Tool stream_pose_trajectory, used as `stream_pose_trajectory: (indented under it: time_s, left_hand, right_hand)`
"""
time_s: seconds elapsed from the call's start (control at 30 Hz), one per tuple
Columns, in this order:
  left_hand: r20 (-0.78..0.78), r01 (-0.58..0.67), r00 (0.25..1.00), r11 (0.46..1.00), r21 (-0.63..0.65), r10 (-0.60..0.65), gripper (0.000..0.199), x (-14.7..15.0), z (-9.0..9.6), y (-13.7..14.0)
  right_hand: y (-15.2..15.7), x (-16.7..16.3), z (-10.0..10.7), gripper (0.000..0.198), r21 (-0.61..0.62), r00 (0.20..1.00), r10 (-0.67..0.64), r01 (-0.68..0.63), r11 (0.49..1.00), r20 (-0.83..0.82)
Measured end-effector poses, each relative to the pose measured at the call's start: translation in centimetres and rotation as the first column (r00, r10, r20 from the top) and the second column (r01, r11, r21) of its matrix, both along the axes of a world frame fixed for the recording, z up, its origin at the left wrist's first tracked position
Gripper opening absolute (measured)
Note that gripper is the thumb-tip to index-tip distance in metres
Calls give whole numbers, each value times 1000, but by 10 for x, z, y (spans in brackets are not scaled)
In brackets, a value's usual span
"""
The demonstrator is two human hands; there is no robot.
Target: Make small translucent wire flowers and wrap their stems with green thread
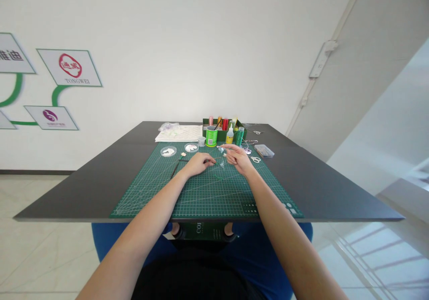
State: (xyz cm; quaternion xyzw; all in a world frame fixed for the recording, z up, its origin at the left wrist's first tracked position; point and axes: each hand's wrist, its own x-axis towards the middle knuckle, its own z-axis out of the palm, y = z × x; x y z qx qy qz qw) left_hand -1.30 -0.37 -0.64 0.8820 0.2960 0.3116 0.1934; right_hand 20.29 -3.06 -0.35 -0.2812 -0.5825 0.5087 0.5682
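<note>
My left hand point(200, 162) rests low over the green cutting mat point(201, 197), fingers pinched on a thin green stem point(217, 163). A small pale, see-through piece point(221, 164) shows at the stem's far end. Opposite it, my right hand point(236, 158) is held slightly above the mat, index finger pointing left and the other fingers curled; whatever they grip is too small to make out. Beyond that fingertip lies a little bluish-white piece point(220, 148). Left of my left hand, a small white flower on a green stem point(182, 155) lies near a dark thin rod point(174, 169).
Two shallow dishes point(168, 151) with white pieces stand at the mat's back left. Behind are a green can point(211, 136), a glue bottle point(229, 136) and a green box point(221, 134) of thread spools. Scissors point(255, 159) and a plastic case point(264, 151) lie right.
</note>
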Motion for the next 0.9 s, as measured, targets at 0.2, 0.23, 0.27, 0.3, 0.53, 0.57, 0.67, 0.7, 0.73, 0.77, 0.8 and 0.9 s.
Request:
stream_pose_trajectory:
  time_s: [0.2,0.23,0.27,0.3,0.53,0.57,0.67,0.7,0.73,0.77,0.8,0.9]
  left_hand:
    - [47,78,996,991,-111,-73,18,3,1,-3]
    - [58,91,995,987,-133,-84,17,4,1,-4]
    - [65,103,993,982,-155,-94,17,4,2,-5]
    - [71,113,992,977,-179,-101,16,4,2,-5]
    - [138,162,983,921,-354,-120,15,7,6,-10]
    - [148,167,982,913,-373,-120,16,7,6,-10]
    - [170,183,978,892,-414,-122,19,8,7,-11]
    - [177,189,976,887,-422,-124,19,8,7,-11]
    - [188,193,975,883,-428,-122,20,8,7,-10]
    - [198,198,973,879,-434,-121,20,8,6,-10]
    - [209,202,971,876,-438,-120,20,8,6,-9]
    - [249,221,961,870,-441,-118,22,7,2,-5]
  right_hand:
    - [1,1,-1,38,-10,1000,-29,29,1000,13]
    - [2,1,-2,38,-9,999,-31,31,999,16]
    - [2,1,-3,38,-6,999,-30,30,1000,17]
    - [3,2,-4,37,-2,1000,-27,27,1000,17]
    - [6,4,-8,39,-38,998,-49,51,998,45]
    - [6,4,-8,40,-47,997,-58,60,997,46]
    - [7,4,-10,41,-63,996,-76,79,995,50]
    - [7,4,-11,41,-66,995,-79,83,994,55]
    - [8,4,-11,42,-67,995,-82,86,994,64]
    - [8,4,-12,42,-69,994,-85,90,994,75]
    - [9,4,-13,43,-73,992,-89,95,993,89]
    - [10,5,-14,43,-104,985,-99,114,988,141]
